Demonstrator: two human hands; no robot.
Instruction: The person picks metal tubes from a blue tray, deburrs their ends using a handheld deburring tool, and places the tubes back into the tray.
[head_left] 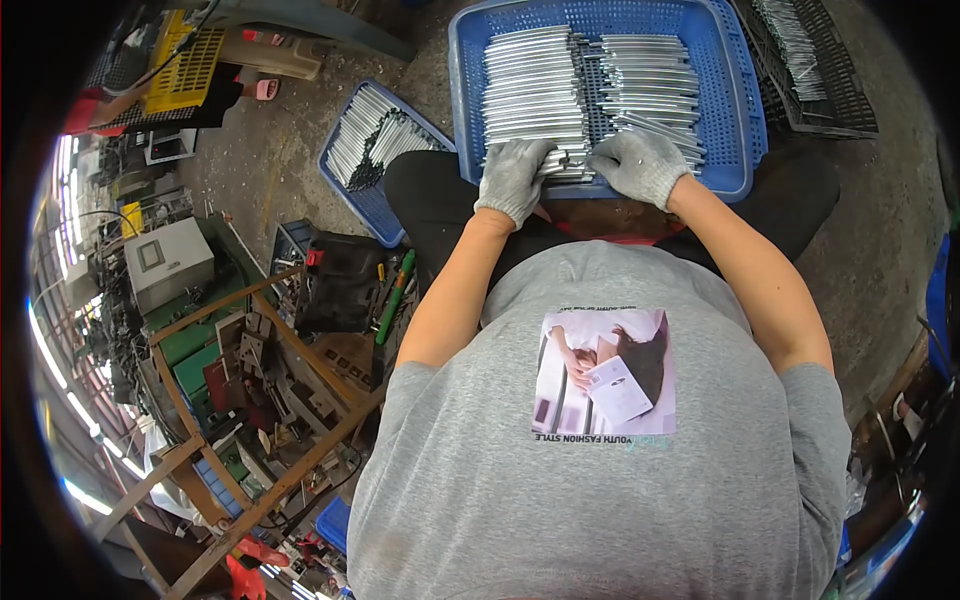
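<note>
A blue plastic basket (742, 110) in front of me holds two stacks of shiny thin metal rods, a left stack (530, 85) and a right stack (650, 80). My left hand (514, 178), in a grey knit glove, is closed at the near end of the left stack, its fingers on a few short-looking rod ends (557, 163). My right hand (642, 166), gloved alike, bends over the near end of the right stack. Its fingers are curled together and point left; whatever lies under them is hidden. Some rods beside it lie at a slant.
A smaller blue basket (392, 228) of rods stands to the left on the floor. At the right is a dark crate (850, 110) with more rods. Machinery, a wooden frame (275, 470) and a green-handled tool (396, 297) are at the left. Another person's arm (118, 103) shows beside a yellow crate (185, 70).
</note>
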